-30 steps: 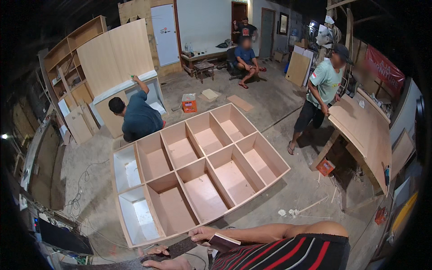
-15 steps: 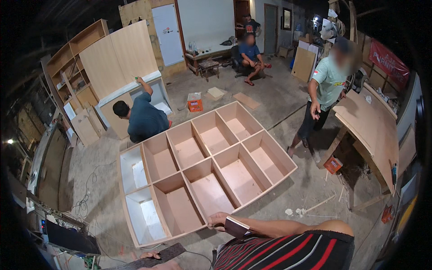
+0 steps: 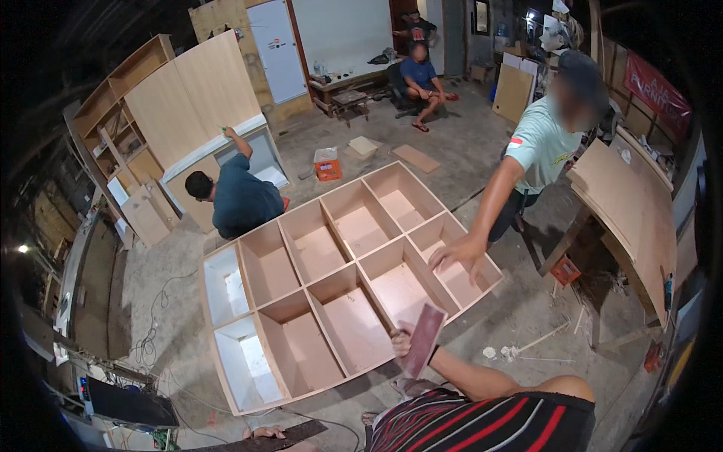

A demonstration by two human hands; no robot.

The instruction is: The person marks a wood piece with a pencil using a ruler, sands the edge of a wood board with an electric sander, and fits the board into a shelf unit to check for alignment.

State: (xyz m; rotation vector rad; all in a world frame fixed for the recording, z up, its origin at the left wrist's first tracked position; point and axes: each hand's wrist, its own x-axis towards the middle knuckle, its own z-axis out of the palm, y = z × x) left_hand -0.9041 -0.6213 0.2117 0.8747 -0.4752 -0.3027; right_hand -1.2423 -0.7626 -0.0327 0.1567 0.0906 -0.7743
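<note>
My right hand is closed round a reddish-brown sanding block, held tilted just above the near edge of a large wooden shelf unit. The unit lies on its back, its compartments facing up; those at the left end are white inside, the others pinkish brown. At the lower edge my left hand shows only in part, fingers curled at a dark, flat strip. A co-worker's outstretched hand hangs over the right end of the unit, fingers apart, away from the block.
Beyond the unit, a person in dark teal crouches at a tall cabinet. Another person sits farther back. An orange box stands on the floor. Curved panels rest at the right; cables trail at the left.
My right hand has moved right and up with the sanding block, which now stands more upright. The co-worker at the right has come closer and stretched an arm over the unit.
</note>
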